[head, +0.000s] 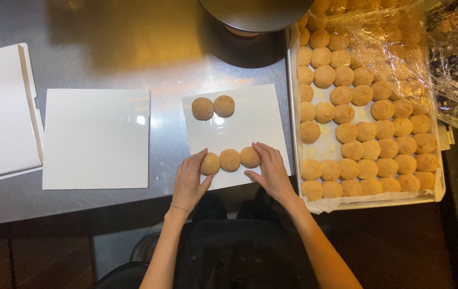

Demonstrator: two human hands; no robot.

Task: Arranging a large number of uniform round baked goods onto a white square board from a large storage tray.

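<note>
Buns (230,159), three round golden ones, sit in a row on a white sheet (256,120) on the steel tabletop (132,59). Left hand (189,182) and right hand (273,172) bracket the row, each grip spread apart, fingertips touching the end buns. A full tray (437,195) stands just beside.

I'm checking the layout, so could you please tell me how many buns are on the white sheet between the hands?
5. Two sit side by side near the sheet's far edge. Three form a row at the near edge, flanked by the left hand and right hand.
</note>
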